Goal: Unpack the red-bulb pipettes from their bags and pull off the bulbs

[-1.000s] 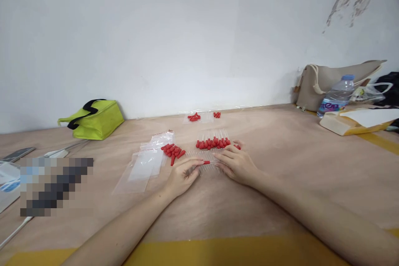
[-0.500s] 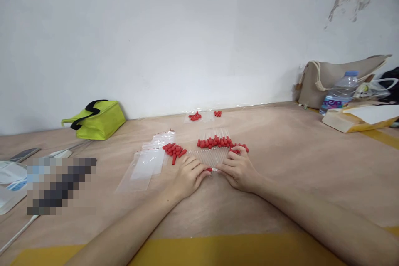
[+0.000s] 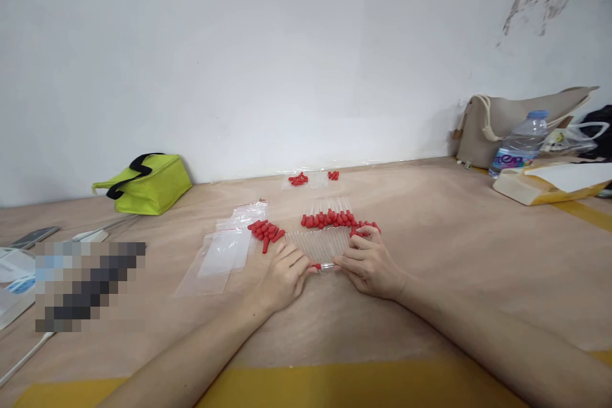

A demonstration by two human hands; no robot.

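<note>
My left hand [image 3: 285, 275] is closed on a red rubber dropper bulb [image 3: 316, 266], most of it hidden by the fingers. A clear glass dropper tube [image 3: 327, 266] runs from the bulb to my right hand [image 3: 370, 262], which pinches its other end. Just beyond the hands lies a row of bare glass tubes [image 3: 320, 243]. Behind that row are tubes fitted with red bulbs [image 3: 329, 219], their bulb ends toward me. Several red bulbs or bulb ends [image 3: 374, 227] lie by my right fingers, partly covered. A pile of loose red bulbs [image 3: 265, 231] sits beyond my left hand.
Clear zip bags [image 3: 217, 261] lie left of the bulb pile. Small groups of red pieces [image 3: 298, 179] rest on plastic near the wall. A lime-green bag [image 3: 153, 185] stands at left; a water bottle [image 3: 519, 146], beige bag [image 3: 478, 131] and open carton [image 3: 535, 185] are at right.
Between my hands, more of the clear tube shows and less of the red bulb. The hands have moved slightly apart and the held piece sits slightly nearer me.
</note>
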